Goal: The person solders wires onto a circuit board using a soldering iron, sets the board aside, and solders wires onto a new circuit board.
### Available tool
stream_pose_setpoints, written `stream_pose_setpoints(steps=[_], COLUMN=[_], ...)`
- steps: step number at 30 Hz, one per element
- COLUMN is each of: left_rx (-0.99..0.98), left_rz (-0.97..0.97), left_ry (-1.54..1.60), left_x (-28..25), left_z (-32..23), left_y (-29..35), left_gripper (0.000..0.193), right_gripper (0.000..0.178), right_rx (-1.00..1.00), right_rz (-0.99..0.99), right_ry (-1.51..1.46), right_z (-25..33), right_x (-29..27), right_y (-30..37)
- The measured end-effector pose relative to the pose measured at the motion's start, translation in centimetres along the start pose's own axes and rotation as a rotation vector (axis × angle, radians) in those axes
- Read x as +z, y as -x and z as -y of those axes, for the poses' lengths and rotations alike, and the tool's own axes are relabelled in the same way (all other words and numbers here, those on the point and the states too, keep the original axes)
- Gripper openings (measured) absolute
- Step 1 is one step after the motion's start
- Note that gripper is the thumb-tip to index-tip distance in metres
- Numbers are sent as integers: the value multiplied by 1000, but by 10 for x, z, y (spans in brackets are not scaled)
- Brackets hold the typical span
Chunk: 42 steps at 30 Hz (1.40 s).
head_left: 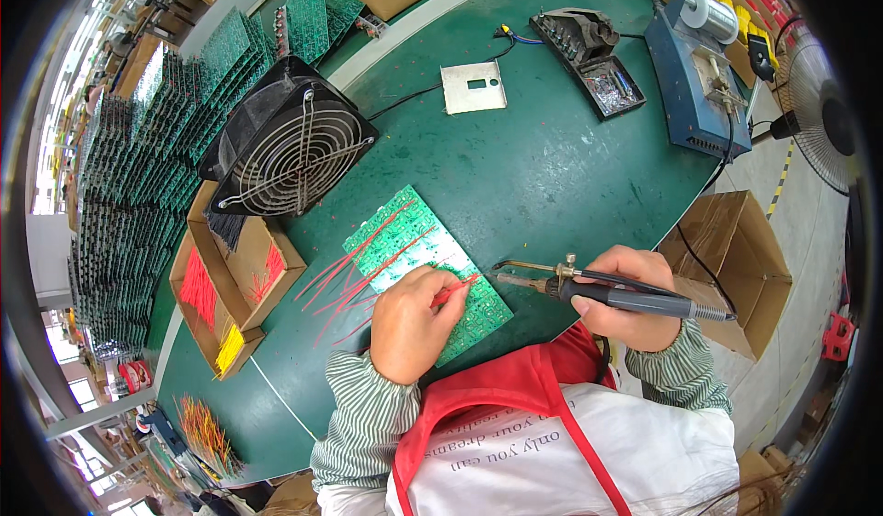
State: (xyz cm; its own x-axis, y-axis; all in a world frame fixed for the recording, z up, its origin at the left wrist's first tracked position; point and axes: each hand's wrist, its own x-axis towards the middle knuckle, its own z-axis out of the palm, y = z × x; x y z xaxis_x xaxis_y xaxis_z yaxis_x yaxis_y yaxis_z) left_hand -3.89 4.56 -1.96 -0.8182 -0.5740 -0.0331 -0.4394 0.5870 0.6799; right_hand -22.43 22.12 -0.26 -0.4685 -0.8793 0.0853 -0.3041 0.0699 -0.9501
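Observation:
A green circuit board panel (483, 318) lies at a slant on the green table in front of me. Several red wires (372, 257) stick out from it toward the left. My left hand (414, 321) rests over the board's near part, its fingers pinching a red wire (463, 284) against the board. In my right hand (636, 297) is a soldering iron (635, 299) with a grey handle and a thin metal solder feed tube above its barrel. Its tip points left, just off the board's right edge, close to the pinched wire's end.
A black fan (294, 148) stands left of the board, beside a cardboard tray (241, 318) of red and yellow wires. Circuit boards (138, 194) are stacked far left. Across the table are a white plate (474, 88), a black tip holder (589, 61) and a blue solder station (694, 84). A cardboard box (736, 272) sits right.

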Motion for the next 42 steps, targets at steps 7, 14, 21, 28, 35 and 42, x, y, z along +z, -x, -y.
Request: stream_pose_setpoints(steps=[7,14,21,28,35,42], left_rx=[49,-182,-192,-188,-207,-221], left_rz=[-77,-262,-17,3,31,46], left_ry=[-126,-364,81,111,129,118], left_x=[-15,-58,-21,-18,-20,-21], left_z=[4,11,12,16,19,18], left_y=[12,64,82,81,80,77], left_gripper=[10,8,11,12,11,11], right_gripper=[17,18,17,16,16,16], right_rx=[-39,-40,-56,-52,-30,-42], right_rz=[24,89,195,197,236,229], right_ry=[10,-41,-94,-55,-76,-71], right_z=[1,7,14,14,14,10], right_x=[0,14,35,44,46,46], right_y=[7,16,16,16,11,10])
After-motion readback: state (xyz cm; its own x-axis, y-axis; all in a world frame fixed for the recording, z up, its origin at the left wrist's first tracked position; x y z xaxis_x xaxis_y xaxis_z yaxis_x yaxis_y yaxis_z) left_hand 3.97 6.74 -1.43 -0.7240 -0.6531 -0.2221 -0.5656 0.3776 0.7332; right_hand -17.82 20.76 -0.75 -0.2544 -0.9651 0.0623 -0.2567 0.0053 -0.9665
